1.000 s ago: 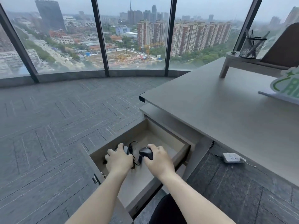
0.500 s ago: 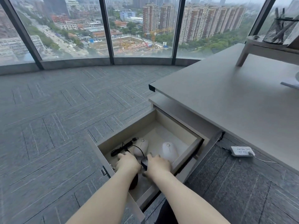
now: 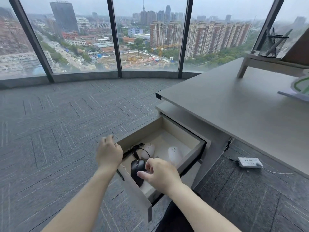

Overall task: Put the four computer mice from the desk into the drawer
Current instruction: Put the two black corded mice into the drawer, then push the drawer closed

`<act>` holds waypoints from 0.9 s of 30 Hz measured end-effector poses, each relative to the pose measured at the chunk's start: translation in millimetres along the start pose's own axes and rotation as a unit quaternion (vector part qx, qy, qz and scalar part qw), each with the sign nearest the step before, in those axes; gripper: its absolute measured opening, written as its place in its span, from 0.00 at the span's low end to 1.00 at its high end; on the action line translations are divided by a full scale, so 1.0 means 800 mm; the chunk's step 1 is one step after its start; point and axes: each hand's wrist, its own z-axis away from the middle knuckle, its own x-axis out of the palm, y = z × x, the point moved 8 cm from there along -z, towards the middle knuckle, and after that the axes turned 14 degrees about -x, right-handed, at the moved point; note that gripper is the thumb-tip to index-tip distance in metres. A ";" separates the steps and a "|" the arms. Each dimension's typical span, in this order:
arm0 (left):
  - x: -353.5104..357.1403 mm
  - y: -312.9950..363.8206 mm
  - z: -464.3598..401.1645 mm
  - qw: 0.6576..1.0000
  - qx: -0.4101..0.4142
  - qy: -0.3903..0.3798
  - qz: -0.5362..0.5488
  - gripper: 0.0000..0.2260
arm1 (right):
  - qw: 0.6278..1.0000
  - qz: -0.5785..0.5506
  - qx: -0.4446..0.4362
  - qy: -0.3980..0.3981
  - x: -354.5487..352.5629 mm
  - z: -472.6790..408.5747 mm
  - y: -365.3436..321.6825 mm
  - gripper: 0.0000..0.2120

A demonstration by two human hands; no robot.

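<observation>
The drawer (image 3: 180,129) under the desk (image 3: 234,106) stands pulled out. Inside lie two white mice, one (image 3: 148,150) towards the left and one (image 3: 174,154) towards the right. In front of them sits a black mouse (image 3: 138,166) with its black cable (image 3: 133,148) looped at the left. More black shows below it, partly hidden by my right hand (image 3: 160,173). That hand hovers just over the black mouse, fingers apart, gripping nothing. My left hand (image 3: 109,154) is at the drawer's left wall, fingers loosely curled and empty.
A white power strip (image 3: 249,162) with a cord lies on the carpet under the desk's edge. On the desk stand a riser shelf (image 3: 267,62) with a mesh pen holder (image 3: 271,44) and a green-and-white item (image 3: 301,84). Floor-to-ceiling windows run along the far side.
Both hands have let go of the black mice and risen out of the drawer. The left hand moved left to the drawer's side wall, and the black mouse now lies uncovered.
</observation>
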 end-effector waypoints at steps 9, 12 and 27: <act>0.047 -0.079 0.057 0.969 -0.148 -0.149 0.130 0.12 | 0.998 0.020 0.004 -0.062 0.049 0.061 -0.026 0.26; 0.055 -0.075 0.058 0.969 -0.144 -0.150 0.134 0.10 | 0.999 0.001 0.023 -0.038 0.048 0.066 -0.014 0.21; 0.155 0.048 0.036 0.956 -0.104 -0.212 0.176 0.13 | 0.982 -0.044 0.144 0.117 -0.019 0.069 0.115 0.18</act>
